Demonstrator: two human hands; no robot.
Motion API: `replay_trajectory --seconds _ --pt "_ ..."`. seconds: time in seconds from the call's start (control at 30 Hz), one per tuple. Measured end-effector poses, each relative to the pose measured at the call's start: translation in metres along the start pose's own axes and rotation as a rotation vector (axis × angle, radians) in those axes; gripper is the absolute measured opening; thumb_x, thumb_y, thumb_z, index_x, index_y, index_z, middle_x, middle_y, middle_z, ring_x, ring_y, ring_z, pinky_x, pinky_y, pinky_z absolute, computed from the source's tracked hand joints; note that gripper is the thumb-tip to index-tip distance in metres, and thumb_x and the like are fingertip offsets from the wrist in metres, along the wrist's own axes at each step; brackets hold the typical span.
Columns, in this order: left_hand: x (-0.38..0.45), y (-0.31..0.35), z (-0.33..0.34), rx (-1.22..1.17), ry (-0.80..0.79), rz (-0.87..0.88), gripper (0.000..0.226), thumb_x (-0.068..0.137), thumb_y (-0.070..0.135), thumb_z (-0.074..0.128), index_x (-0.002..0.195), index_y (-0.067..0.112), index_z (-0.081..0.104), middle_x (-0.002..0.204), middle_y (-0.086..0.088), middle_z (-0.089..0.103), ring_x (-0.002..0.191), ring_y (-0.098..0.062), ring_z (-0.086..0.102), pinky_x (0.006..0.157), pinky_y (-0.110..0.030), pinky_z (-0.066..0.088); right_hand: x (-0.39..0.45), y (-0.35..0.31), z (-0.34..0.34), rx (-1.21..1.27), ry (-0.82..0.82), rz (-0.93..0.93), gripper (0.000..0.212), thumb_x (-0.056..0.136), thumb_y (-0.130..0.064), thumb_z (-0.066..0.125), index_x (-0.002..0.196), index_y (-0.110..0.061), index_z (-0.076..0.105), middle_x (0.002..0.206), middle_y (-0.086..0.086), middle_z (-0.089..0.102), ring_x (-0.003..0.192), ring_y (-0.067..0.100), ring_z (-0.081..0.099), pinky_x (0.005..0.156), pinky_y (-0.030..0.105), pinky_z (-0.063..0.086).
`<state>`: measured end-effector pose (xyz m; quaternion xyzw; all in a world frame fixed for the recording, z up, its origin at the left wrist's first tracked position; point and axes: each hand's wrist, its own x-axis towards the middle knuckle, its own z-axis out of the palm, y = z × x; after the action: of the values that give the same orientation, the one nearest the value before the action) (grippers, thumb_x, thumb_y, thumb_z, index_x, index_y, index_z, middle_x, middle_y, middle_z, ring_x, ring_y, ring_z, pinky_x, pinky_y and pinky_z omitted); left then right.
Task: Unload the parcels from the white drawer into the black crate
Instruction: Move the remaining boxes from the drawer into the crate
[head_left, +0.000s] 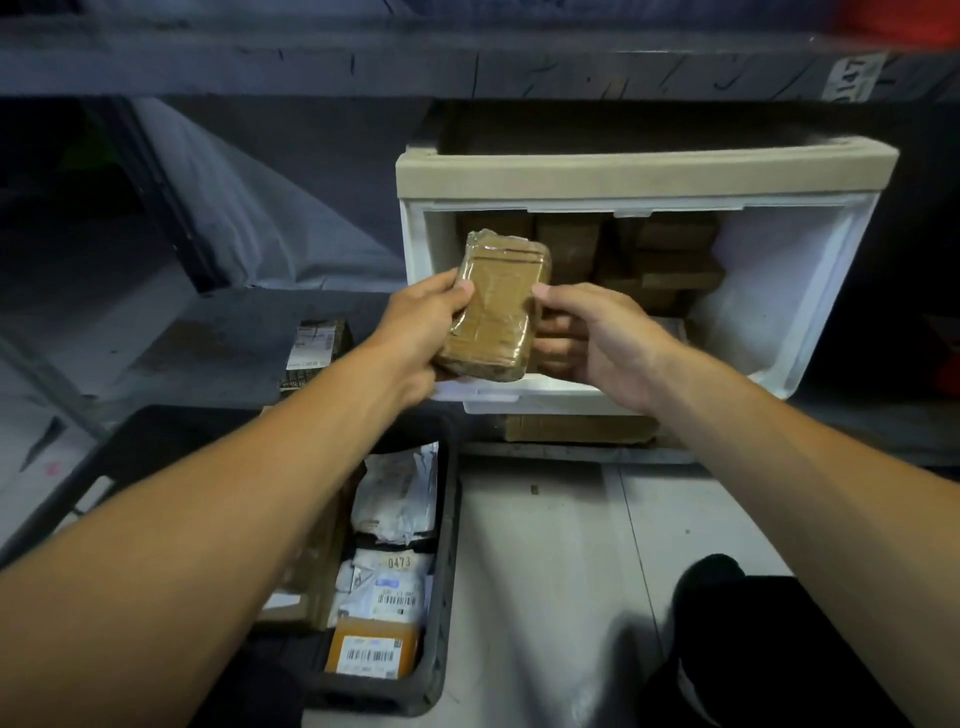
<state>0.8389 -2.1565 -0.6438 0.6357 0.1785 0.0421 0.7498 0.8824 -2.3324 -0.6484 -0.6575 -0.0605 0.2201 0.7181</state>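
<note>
1. A brown parcel (493, 306) wrapped in clear tape sits in the middle of the frame, held up in the air by both hands.
2. The left hand (415, 332) grips the parcel's left side. Its thumb lies curled on the front face and its other fingers are hidden behind the parcel.
3. The right hand (597, 343) holds the parcel's right side. Its thumb tip presses the right edge, and its fingers curl round the back, low down.
4. The parcel stands tilted, with its top end leaning to the right. Its top end is free of both hands.
5. The parcel is in front of the open white drawer (810, 291), just above the drawer's front edge.
6. More brown parcels (665, 260) are stacked at the back of the drawer. The right part of the drawer shows bare white floor.
7. The black crate (447, 519) is in the lower left of the frame, under the left arm. Its right wall runs up and down beside a pale floor (571, 571).
8. The crate holds white bags with labels (395, 519) and an orange parcel (371, 649) near its bottom end.
9. A dark shelf beam (467, 57) runs across the top of the frame, above the drawer.
</note>
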Motion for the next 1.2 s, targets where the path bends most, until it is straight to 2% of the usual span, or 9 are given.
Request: replay_trajectory --seconds 0.07,0.2,0.37,0.47,0.67,0.87,1.0,1.1,1.2 --pt "-0.001 -0.001 -0.003 0.013 -0.002 0.008 0.022 0.105 0.021 0.054 0.115 0.032 0.070 0.104 -0.001 0.077 0.096 -0.022 0.074 0.076 -0.042 0.062 0.000 -0.002 0.002 0.016 0.053 -0.028 0.041 0.091 -0.030 0.075 0.126 -0.016 0.058 0.110 0.011 0.077 0.095 0.027 0.077 0.089 0.047 0.060" --pt "-0.003 -0.004 -0.001 0.080 -0.032 0.047 0.022 0.101 0.019 0.060 0.117 0.027 0.073 0.106 -0.002 0.077 0.093 -0.019 0.074 0.075 -0.036 0.062 0.000 -0.003 0.004 0.044 0.089 -0.016 0.060 0.088 -0.032 0.078 0.140 -0.022 0.051 0.125 0.011 0.066 0.103 0.030 0.073 0.071 0.038 0.063" --pt "0.001 -0.008 -0.002 0.062 0.043 0.091 0.021 0.087 0.016 0.079 0.108 0.013 0.076 0.103 -0.009 0.077 0.085 -0.017 0.076 0.072 -0.031 0.061 -0.002 -0.003 0.005 0.031 0.094 0.030 0.038 0.092 -0.023 0.073 0.128 -0.017 0.063 0.115 0.010 0.070 0.108 0.030 0.068 0.064 0.036 0.062" --pt "0.004 -0.006 -0.006 -0.044 0.061 0.060 0.035 0.086 0.015 0.080 0.119 0.010 0.071 0.098 -0.006 0.076 0.083 -0.018 0.075 0.069 -0.033 0.061 -0.002 -0.005 0.002 0.159 0.118 0.028 0.040 0.094 -0.018 0.067 0.133 -0.020 0.057 0.122 0.013 0.066 0.107 0.031 0.068 0.064 0.038 0.062" --pt "-0.003 -0.005 -0.009 -0.143 -0.087 -0.046 0.026 0.091 0.012 0.072 0.115 0.006 0.065 0.101 -0.012 0.077 0.088 -0.024 0.077 0.068 -0.041 0.063 -0.001 -0.005 -0.001 0.368 0.106 0.016 0.049 0.096 -0.007 0.056 0.141 -0.024 0.049 0.130 0.016 0.061 0.113 0.038 0.064 0.071 0.051 0.063" --pt "0.000 -0.006 -0.010 -0.107 0.026 0.036 0.009 0.094 0.007 0.068 0.100 0.013 0.069 0.078 -0.001 0.075 0.070 -0.011 0.073 0.068 -0.034 0.061 -0.004 -0.002 -0.003 0.128 0.104 0.039 0.051 0.091 -0.011 0.069 0.136 -0.023 0.048 0.124 0.013 0.065 0.105 0.031 0.070 0.078 0.048 0.063" --pt "0.003 -0.005 -0.014 -0.111 0.079 0.070 0.014 0.094 0.008 0.068 0.107 0.012 0.072 0.084 -0.003 0.074 0.073 -0.011 0.071 0.069 -0.031 0.059 -0.009 -0.004 -0.002 0.007 0.112 0.030 0.044 0.091 -0.024 0.073 0.130 -0.024 0.052 0.119 0.012 0.067 0.100 0.027 0.070 0.068 0.037 0.059" --pt "0.002 -0.006 -0.012 -0.135 0.131 0.088 0.003 0.094 0.015 0.071 0.095 0.014 0.073 0.089 -0.005 0.074 0.082 -0.013 0.071 0.074 -0.029 0.059 -0.012 -0.005 0.004 -0.030 0.029 0.028 0.031 0.094 -0.026 0.068 0.123 -0.025 0.059 0.117 0.010 0.067 0.099 0.027 0.069 0.063 0.035 0.058" --pt "0.000 -0.007 -0.011 -0.229 0.176 0.074 0.016 0.090 0.021 0.076 0.100 0.010 0.069 0.097 -0.007 0.075 0.087 -0.015 0.073 0.076 -0.030 0.061 -0.012 -0.004 0.008 0.032 0.032 0.014 0.024 0.095 -0.024 0.066 0.118 -0.018 0.059 0.110 0.009 0.066 0.092 0.025 0.068 0.058 0.033 0.058"
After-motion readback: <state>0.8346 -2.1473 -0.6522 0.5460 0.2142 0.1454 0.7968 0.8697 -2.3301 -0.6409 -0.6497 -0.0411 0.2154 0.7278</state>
